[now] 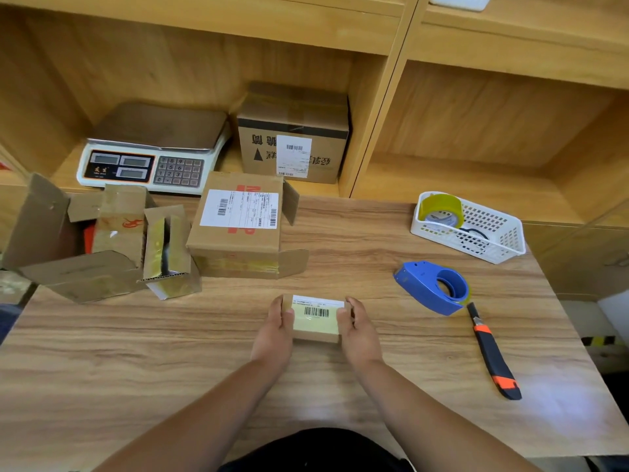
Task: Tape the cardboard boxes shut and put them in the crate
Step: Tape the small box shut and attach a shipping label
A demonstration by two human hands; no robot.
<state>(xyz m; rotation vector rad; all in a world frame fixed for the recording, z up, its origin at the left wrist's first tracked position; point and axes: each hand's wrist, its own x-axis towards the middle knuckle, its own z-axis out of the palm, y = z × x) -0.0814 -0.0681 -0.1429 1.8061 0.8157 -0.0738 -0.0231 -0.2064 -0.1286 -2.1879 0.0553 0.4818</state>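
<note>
On my far left a big open box (64, 253) lies on the wooden table (136, 352) with its flaps sticking out. Just beside it is a thin open box (170, 257) with yellow tape on its sides. Behind these two, on the low shelf, sits a white scale (146, 158) with number keys. Next comes a middle box (238, 233) with a white label on top, yellow tape on its front and its right flaps hanging open. Behind it, on the shelf, stands a shut brown box (292, 137) with a label on its front. In the middle of the table, close to me, is the small box (316, 320). It has a barcode sticker and shiny tape on top. My left hand (275, 330) holds its left end and my right hand (359, 333) holds its right end, with my fingers curled round the sides and my thumbs on top. To the right lies a blue tape holder (430, 287). A black and orange knife (493, 356) lies just past it, its tip touching the holder. Farther back on the right sits a white basket (503, 247) with a roll of yellow tape (440, 207) inside it.
</note>
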